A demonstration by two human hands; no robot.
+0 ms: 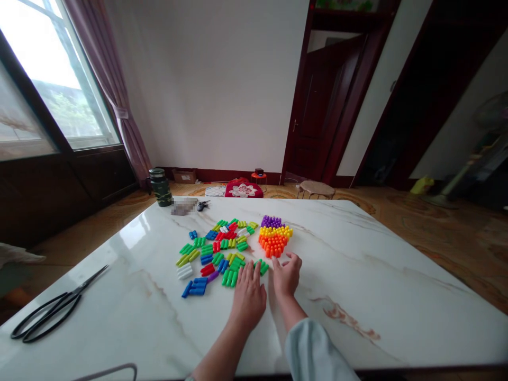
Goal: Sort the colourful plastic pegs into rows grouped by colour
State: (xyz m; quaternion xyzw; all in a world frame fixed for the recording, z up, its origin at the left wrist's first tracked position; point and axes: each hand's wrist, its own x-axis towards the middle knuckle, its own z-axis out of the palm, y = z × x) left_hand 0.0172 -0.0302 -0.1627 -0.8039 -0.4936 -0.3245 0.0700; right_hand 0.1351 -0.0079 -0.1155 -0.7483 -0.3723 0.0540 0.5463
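Observation:
My left hand (249, 290) lies palm down with its fingers stretched out over green pieces at the near right of a loose spread. A green cluster (262, 267) shows just past its fingertips. My right hand (287, 276) is beside it, thumb and bent fingers apart, close to the near tip of the orange pieces (273, 244). Whether it touches them I cannot tell. Behind the orange ones stand yellow pieces (277, 231) and purple pieces (271, 221), all upright in tight rows. Left of these lie small plastic tubes in short bundles, including green (230, 278), blue (198, 286), white (184, 272) and red (207, 270).
Black-handled scissors (59, 309) lie on the marble-patterned table (381, 280) at left. A camouflage flask (160, 188), a blurred-out flat item (184, 206) and keys (202, 205) are at the far left edge. A stool (316, 188) stands beyond the table.

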